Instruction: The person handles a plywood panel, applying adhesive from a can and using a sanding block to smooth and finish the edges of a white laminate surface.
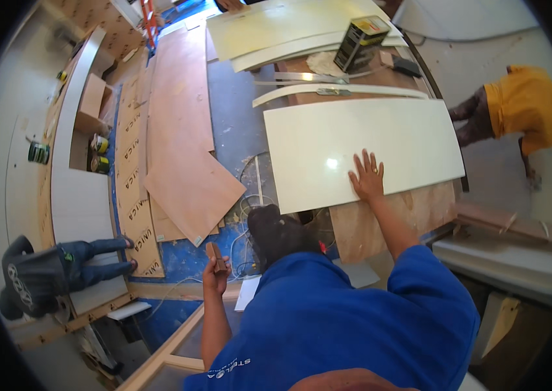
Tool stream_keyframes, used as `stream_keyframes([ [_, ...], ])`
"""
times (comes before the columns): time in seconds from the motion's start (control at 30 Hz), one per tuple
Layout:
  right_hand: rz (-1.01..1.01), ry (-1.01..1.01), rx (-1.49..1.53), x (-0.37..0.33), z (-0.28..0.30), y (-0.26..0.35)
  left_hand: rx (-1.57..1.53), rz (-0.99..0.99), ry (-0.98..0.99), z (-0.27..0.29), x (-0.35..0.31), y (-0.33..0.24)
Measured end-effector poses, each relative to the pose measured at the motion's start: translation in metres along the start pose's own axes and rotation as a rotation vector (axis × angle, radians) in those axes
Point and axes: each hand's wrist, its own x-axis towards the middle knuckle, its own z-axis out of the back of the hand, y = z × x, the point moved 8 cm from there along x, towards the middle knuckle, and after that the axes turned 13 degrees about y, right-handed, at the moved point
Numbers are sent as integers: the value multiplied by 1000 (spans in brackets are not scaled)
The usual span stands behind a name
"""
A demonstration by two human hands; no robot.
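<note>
My right hand (368, 181) lies flat with spread fingers on a glossy white panel (412, 133), near its front edge. The panel rests over a bare wooden board (419, 212). Low on the left, away from the panel, my left hand (214, 279) is closed around a small brown block (212, 251); its exact kind cannot be made out. Beyond the panel lie a narrow curved white strip (386, 90) and a metal-handled tool (332, 92).
A rectangular metal can (362, 42) stands at the far side near a dark block (406, 66). Thin plywood sheets (181, 98) lie left of the panel. Loose cables (244, 238) trail below. One person in orange (523, 101) is at right, another in dark clothes (44, 277) at left.
</note>
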Motion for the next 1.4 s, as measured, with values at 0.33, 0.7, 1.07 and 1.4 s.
stream_keyframes([
  [0.33, -495, -24, 16, 31, -11, -4, 391, -39, 326, -148, 131, -145],
  [0.7, -529, -73, 76, 25, 1, 0, 1196, -131, 562, -396, 394, -185],
  [1.07, -808, -194, 221, 9, -8, 18, 1777, -561, 883, -585, 517, -110],
  [1.4, -1304, -581, 844, -118, -58, 199, 2227, -674, 548, -632, 585, -79],
])
